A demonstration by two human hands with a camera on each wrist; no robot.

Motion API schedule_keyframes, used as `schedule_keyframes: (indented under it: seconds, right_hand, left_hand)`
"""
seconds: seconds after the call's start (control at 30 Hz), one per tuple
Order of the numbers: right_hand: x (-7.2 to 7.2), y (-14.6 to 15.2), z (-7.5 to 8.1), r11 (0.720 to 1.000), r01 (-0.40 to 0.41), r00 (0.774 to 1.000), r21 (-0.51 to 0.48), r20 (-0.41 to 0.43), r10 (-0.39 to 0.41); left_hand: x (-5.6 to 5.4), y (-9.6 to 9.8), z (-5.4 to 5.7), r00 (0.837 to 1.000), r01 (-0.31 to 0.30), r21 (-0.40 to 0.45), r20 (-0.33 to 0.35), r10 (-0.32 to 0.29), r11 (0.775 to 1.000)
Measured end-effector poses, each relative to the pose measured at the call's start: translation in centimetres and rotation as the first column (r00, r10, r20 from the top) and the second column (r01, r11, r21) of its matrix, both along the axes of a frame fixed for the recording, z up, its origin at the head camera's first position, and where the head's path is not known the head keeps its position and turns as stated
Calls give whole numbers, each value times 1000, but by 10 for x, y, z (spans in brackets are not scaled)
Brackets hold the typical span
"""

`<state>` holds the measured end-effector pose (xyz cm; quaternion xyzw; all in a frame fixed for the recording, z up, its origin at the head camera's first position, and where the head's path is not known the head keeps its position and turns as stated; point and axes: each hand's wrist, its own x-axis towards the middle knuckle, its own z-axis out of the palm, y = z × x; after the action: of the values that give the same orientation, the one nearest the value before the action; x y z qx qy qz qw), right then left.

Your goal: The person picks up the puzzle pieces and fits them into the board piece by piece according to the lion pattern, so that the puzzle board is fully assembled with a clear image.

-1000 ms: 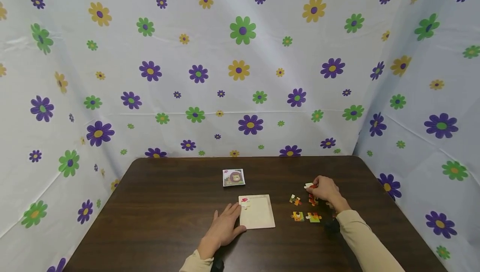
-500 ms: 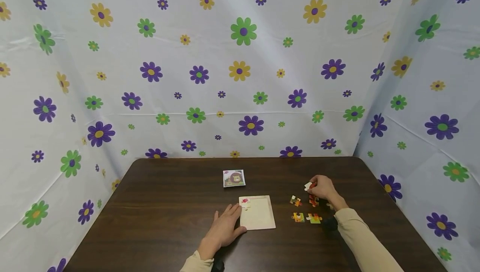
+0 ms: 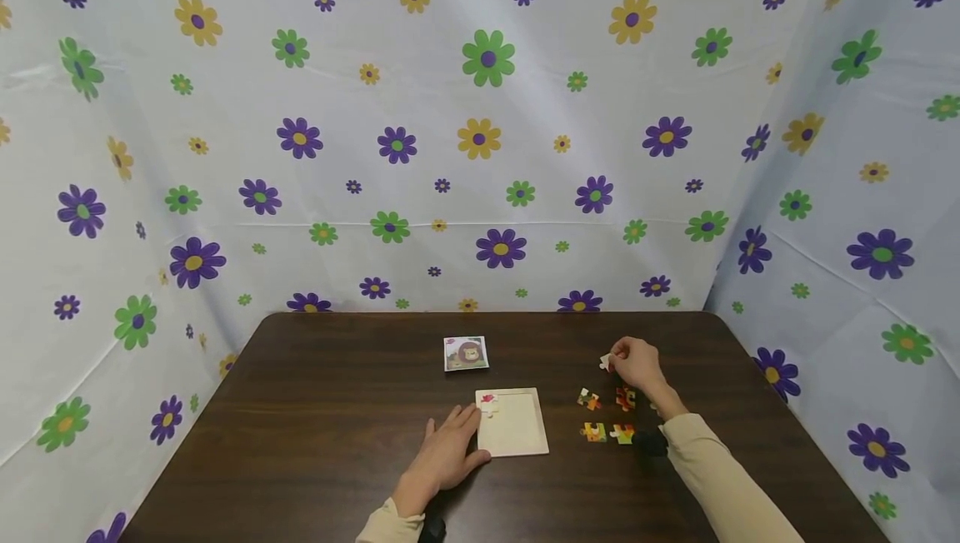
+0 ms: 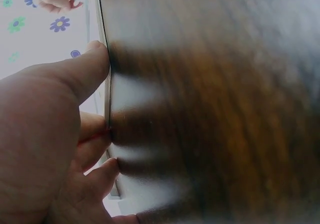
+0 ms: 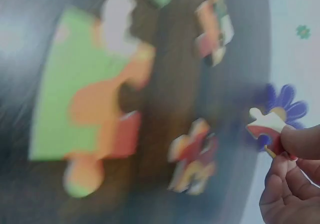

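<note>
My right hand [image 3: 637, 362] pinches a white-and-red jigsaw piece [image 5: 267, 126] between thumb and fingers, held up off the table at the right. My left hand [image 3: 444, 451] lies with fingers spread at the left side of a pale square puzzle tray [image 3: 517, 433], thumb and fingertips touching its edge. In the tray's upper left corner sits a white piece with a pink flower [image 3: 489, 404]. Below the right hand lie several loose pieces, among them a green-and-orange piece [image 5: 95, 99] and a red-and-orange piece [image 3: 625, 397]. Another is partly hidden by the right wrist.
A small lion picture card [image 3: 465, 353] lies behind the tray on the dark wooden table [image 3: 337, 410]. A flower-patterned cloth [image 3: 420, 193] hangs behind the table and along both sides.
The right hand has risen and moved slightly left and away, carrying the white-and-red jigsaw piece clear of the loose pieces. The left hand has stayed at the tray.
</note>
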<state>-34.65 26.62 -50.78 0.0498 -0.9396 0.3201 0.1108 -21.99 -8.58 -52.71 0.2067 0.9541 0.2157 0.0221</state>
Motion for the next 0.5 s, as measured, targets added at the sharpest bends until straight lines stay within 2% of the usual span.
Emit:
schedule_keyframes:
  seconds: [0.27, 0.5]
  right_hand:
    - [-1, -28, 27, 995, -32, 999, -96, -33, 29]
    - [8, -56, 48, 973, -85, 996, -217, 16, 91]
  left_hand:
    - [0, -1, -1, 1000, -4, -7, -4, 4, 1000]
    - [1, -1, 1, 1000, -1, -1, -11, 1, 1000]
